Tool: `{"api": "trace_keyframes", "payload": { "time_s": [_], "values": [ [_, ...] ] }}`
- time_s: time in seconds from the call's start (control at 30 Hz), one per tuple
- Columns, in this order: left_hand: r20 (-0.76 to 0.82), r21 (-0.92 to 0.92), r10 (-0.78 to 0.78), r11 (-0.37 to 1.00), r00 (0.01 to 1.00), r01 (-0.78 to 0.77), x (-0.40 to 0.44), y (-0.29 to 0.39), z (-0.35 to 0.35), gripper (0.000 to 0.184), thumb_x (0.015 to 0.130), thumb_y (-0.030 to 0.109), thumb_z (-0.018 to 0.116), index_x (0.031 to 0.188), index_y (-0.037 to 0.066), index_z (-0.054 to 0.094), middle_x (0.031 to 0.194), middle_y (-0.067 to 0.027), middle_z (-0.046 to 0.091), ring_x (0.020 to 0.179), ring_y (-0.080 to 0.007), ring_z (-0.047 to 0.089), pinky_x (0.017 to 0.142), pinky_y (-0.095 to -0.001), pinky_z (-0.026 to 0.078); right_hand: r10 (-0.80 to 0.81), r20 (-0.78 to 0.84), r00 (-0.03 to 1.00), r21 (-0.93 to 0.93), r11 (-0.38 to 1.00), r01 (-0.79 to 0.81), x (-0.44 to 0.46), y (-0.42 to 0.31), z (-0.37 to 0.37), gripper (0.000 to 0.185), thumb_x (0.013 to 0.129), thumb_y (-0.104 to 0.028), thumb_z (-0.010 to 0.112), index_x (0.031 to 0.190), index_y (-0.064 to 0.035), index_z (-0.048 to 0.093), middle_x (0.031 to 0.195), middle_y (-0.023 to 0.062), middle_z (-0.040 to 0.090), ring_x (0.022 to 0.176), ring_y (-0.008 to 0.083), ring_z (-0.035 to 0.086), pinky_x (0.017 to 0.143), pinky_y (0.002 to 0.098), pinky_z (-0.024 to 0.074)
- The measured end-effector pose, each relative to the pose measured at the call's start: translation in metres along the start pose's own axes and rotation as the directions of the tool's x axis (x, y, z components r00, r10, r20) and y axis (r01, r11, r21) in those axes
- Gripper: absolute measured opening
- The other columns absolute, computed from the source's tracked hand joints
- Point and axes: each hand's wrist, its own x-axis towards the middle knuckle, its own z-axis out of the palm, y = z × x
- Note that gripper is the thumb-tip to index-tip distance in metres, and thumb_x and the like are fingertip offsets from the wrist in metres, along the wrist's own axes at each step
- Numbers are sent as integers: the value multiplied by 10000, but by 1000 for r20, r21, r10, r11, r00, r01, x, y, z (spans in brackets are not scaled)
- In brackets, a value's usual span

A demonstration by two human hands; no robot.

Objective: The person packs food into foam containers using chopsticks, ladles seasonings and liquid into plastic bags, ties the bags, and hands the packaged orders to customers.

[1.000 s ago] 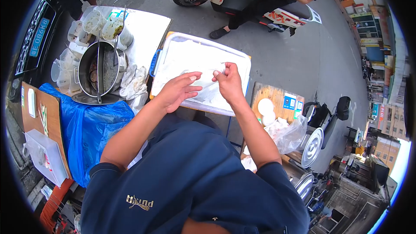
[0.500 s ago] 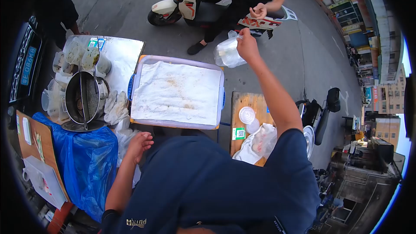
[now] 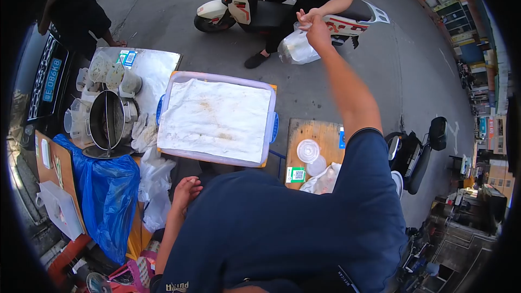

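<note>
My right hand (image 3: 319,33) stretches out at the upper right and grips the top of a white plastic bag (image 3: 299,49). The bag hangs below it, with a pale container shape inside. Another person's hand (image 3: 310,17) meets my fingers at the bag's top; whether it grips the bag I cannot tell. Down by my waist, my left hand (image 3: 187,190) is loosely closed, with nothing visible in it. In front of me lies a plastic bin (image 3: 273,125) with blue handles, covered by a stained white cloth (image 3: 217,119).
A person sits on a white scooter (image 3: 239,0) beyond the bin. To the left are a divided metal pot (image 3: 129,122), several plastic tubs (image 3: 114,76) and a blue plastic sheet (image 3: 108,195). A wooden board (image 3: 298,130) with round lids (image 3: 308,151) stands on the right.
My right hand has moved outward with the bag, and the other person's hand now meets it. My left hand stays low by my waist. The view has shifted slightly.
</note>
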Motion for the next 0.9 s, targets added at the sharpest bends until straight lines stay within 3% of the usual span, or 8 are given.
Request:
{"api": "trace_keyframes", "payload": {
  "time_s": [0.2,0.23,0.33,0.4,0.47,0.53,0.63,0.9],
  "values": [
    [-61,-52,25,998,998,-28,-11,-16,10,237,994,225,581,1175,79,624,1063,-65,685,867,-148,685,749,-263,548,239,-62,969,152,962,-228,23,11,1,499,871,-87,634,1300,35,409,1273,310,572,1183,462,585,988,518,478],
    [-66,-51,17,998,998,-20,-12,-18,12,237,996,223,576,1178,79,623,1068,-62,683,870,-146,683,749,-261,546,321,-80,944,211,931,-299,34,21,12,565,886,-223,664,1342,6,420,1289,293,594,1189,446,595,1010,500,466],
    [-96,-66,-6,998,995,-1,-19,-26,18,235,1001,225,570,1180,81,622,1070,-54,677,874,-140,679,752,-253,541,444,-10,896,331,847,-416,50,29,21,551,824,-230,686,1294,-3,508,1308,270,595,1214,419,590,1033,462,462],
    [-146,-113,-12,994,989,-4,-23,-37,20,234,1003,229,570,1179,83,621,1068,-48,674,875,-134,676,753,-249,538,348,-125,929,313,902,-296,35,16,25,497,776,-162,669,1183,77,514,1188,312,604,1146,452,587,1013,487,455],
    [-94,-76,-12,997,995,4,-22,-53,13,228,1006,238,572,1173,90,621,1059,-34,670,873,-120,670,754,-244,530,309,-189,932,237,935,-262,25,18,59,443,775,-185,681,1133,44,556,1161,312,583,1129,456,560,1010,482,446],
    [-138,-147,-1,989,990,-19,-22,-71,3,213,1006,237,575,1162,100,623,1052,-25,667,867,-107,663,748,-246,526,318,-83,944,356,895,-270,-6,0,81,414,782,-177,682,1107,57,581,1124,284,619,1062,405,609,960,440,474],
    [-126,-129,-20,992,992,4,-29,-82,-8,207,1000,244,582,1143,101,621,1055,-26,654,860,-122,672,765,-259,534,149,128,981,571,797,-196,-56,12,158,294,864,-125,702,1108,-17,579,985,68,615,878,155,582,800,286,490],
    [-254,-187,65,976,965,-115,-62,-105,-71,183,974,211,612,1128,112,619,1009,1,642,867,-104,650,739,-250,496,70,492,868,705,552,-445,-270,-112,197,187,905,-71,609,1078,-23,557,911,62,598,736,134,607,595,255,484]
  ]
}}
